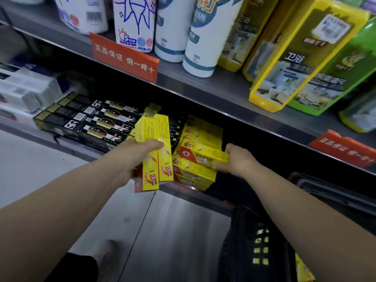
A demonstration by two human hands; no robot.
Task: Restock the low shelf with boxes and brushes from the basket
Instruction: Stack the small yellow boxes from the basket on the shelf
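The low shelf (85, 153) runs across in front of the person, with the black basket (240, 231) on the floor at the right and more yellow packs showing through its mesh. On the shelf lies a row of long black boxes (91, 123), and just beside it a stack of yellow boxes (195, 174) near the front lip.

The left hand (138, 159) clasps a small bundle of yellow boxes (156, 143), standing on end, around their middle. The right hand (238, 161) pinches the near end of the top box (205, 154), which lies flat on the stack.

These look like light, stiff cardboard cartons, slim and smooth-sided. I'd say they slide over one another easily, so a bundle wants squeezing across its broad faces. A single box is best taken by its end or long edges. Pressed hard, the thin card may dent.
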